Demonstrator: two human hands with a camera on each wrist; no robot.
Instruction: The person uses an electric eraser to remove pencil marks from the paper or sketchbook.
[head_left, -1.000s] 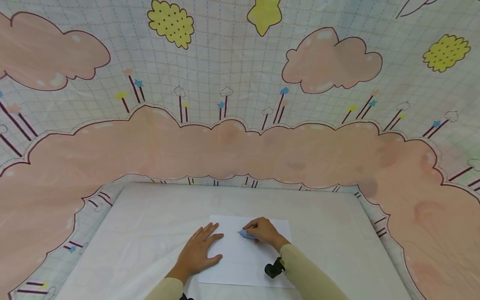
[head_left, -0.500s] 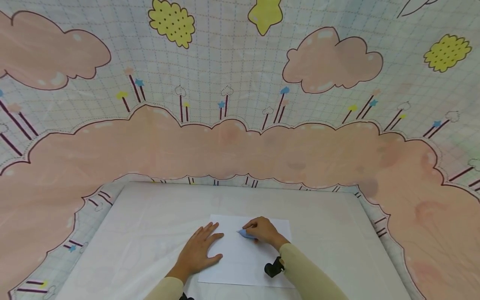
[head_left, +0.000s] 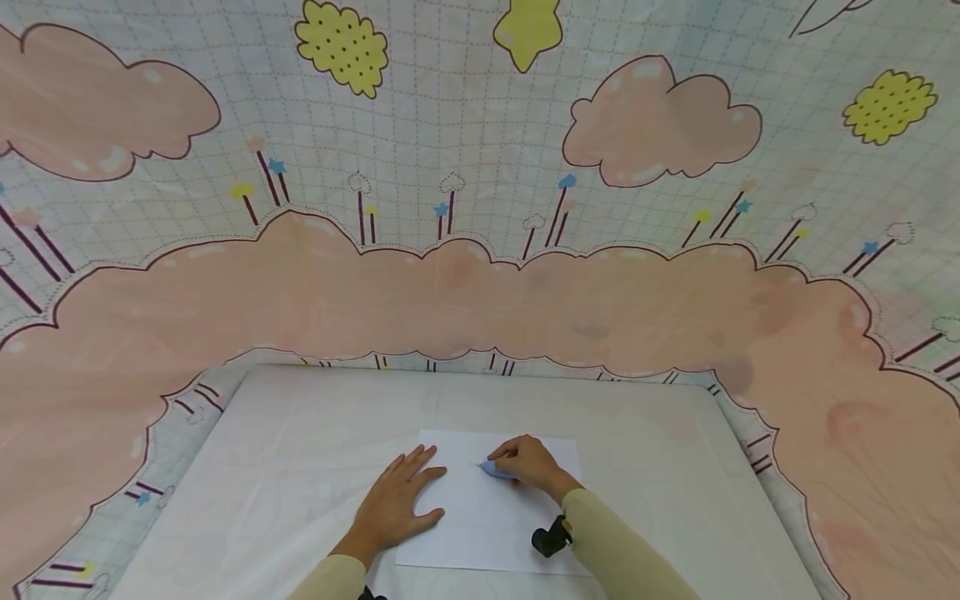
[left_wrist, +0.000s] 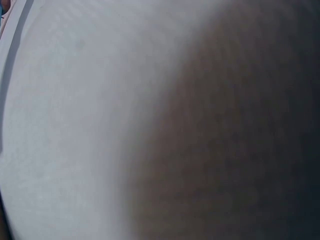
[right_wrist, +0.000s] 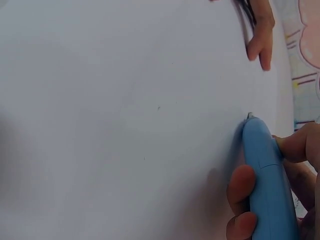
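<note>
In the head view a white paper sheet (head_left: 457, 542) lies on the white-covered table. My left hand (head_left: 396, 507) rests flat on the sheet's left side, fingers and thumb spread. My right hand (head_left: 528, 462) grips a thick blue pen-shaped tool (head_left: 497, 470), its tip pointing left at the paper's upper middle. Up close in the right wrist view, the tool (right_wrist: 267, 170) has a rounded body and a small metal tip. The thumb presses one side and curled fingers (right_wrist: 242, 182) the other. Whether the tip touches the paper, I cannot tell. The left wrist view is mostly blurred.
The table (head_left: 315, 417) carries a wrinkled white cover. Behind and beside it hangs a cloth (head_left: 465, 304) printed with clouds and stars. A black wrist device (head_left: 551, 537) is on the right wrist, just above the paper. A few tiny dark specks show on the sheet.
The right hand and the blue tool have shifted very slightly to the right. The left hand stays in place on the paper.
</note>
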